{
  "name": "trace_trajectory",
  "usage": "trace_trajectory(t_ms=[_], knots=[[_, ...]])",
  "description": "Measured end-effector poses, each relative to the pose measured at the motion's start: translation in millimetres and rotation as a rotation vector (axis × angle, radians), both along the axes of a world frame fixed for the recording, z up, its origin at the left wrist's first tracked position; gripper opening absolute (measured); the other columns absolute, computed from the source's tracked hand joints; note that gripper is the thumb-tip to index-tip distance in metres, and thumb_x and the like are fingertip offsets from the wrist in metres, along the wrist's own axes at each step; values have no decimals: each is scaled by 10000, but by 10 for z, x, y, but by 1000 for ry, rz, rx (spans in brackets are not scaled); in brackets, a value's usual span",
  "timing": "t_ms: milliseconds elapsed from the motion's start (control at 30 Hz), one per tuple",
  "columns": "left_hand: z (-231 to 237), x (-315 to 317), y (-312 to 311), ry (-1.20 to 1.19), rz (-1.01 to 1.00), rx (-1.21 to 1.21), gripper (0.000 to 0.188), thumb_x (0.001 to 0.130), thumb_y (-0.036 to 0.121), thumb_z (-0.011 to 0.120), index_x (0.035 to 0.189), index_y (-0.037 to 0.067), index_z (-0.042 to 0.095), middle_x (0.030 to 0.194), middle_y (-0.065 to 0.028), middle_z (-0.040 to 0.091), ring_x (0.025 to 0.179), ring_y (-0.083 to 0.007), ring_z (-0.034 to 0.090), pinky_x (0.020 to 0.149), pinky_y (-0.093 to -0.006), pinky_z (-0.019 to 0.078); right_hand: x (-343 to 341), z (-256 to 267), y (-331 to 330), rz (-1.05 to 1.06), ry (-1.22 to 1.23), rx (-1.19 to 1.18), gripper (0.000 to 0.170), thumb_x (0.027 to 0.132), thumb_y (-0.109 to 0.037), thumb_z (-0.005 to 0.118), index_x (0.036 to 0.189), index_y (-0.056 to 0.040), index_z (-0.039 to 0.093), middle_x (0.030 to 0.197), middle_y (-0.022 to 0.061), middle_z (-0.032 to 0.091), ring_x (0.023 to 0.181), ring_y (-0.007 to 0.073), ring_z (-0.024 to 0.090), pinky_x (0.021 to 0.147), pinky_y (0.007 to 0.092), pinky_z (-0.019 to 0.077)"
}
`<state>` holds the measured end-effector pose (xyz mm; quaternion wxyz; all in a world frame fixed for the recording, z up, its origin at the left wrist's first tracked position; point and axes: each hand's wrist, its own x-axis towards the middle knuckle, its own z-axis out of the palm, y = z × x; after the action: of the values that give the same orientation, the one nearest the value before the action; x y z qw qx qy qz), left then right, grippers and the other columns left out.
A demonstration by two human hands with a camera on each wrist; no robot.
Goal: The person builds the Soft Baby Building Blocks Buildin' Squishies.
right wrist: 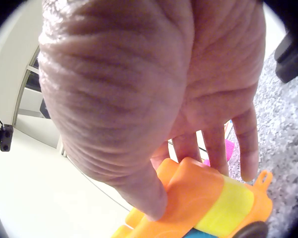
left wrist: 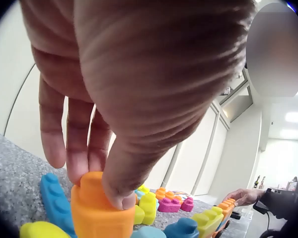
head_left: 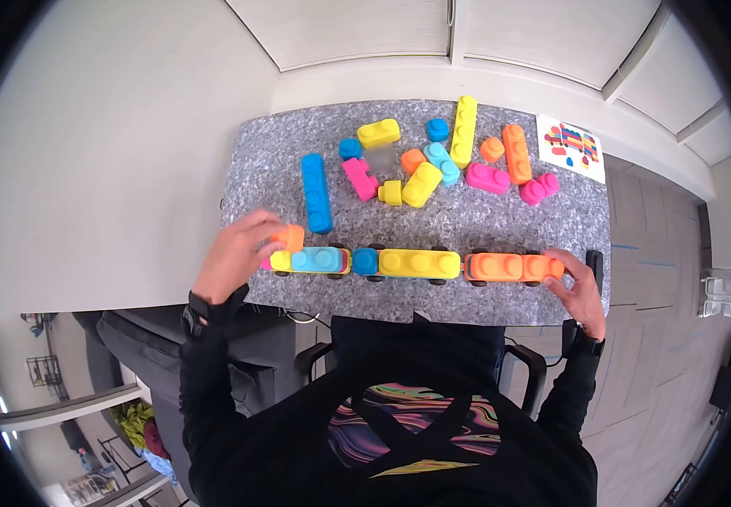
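A person's left hand [head_left: 238, 253] pinched a small orange block [head_left: 289, 237], stud upward, between thumb and fingers at the left end of a three-wagon block train [head_left: 420, 264], while the right hand [head_left: 583, 296] gripped the orange end block [head_left: 541, 268], fingers partly extended. All three wagons carried blocks, but the pinched piece was apparently not yet seated, and others, including a long blue block [head_left: 316, 194], lay loose beyond. The train's long axis ran left to right along the near side of the speckled tabletop [head_left: 298, 296] (which end was its front could not be told).
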<state>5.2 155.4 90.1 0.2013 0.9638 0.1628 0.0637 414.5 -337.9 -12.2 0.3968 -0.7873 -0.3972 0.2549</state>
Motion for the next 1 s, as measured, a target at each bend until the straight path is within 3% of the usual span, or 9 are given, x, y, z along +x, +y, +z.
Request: trace_trajectory(t_ms=[267, 833, 1000], knots=[[-5, -87, -231, 60, -52, -46, 287, 934, 53, 894, 1211, 33, 820, 1191, -105, 754, 1059, -358, 765, 920, -451, 623, 4, 16, -4, 12, 12, 0, 516, 978, -22, 862, 1472, 14, 715, 1490, 204, 751, 1360, 333, 749, 1193, 423, 566], [-124, 34, -248, 71, -74, -78, 210, 931, 60, 876, 1135, 33, 838, 1117, -107, 721, 1016, -357, 748, 896, -471, 609, -7, 25, 6, -1, 21, 4, 517, 965, -20, 872, 1457, 17, 719, 1471, 211, 758, 1365, 338, 743, 1211, 426, 539], [91, 248, -60, 239, -126, 56, 227, 968, 194, 879, 1109, 20, 842, 1209, -139, 779, 1094, -388, 775, 943, -493, 629, -5, 29, 12, 7, 18, 14, 514, 966, -43, 877, 1454, 9, 724, 1459, 206, 765, 1353, 338, 747, 1202, 424, 542]])
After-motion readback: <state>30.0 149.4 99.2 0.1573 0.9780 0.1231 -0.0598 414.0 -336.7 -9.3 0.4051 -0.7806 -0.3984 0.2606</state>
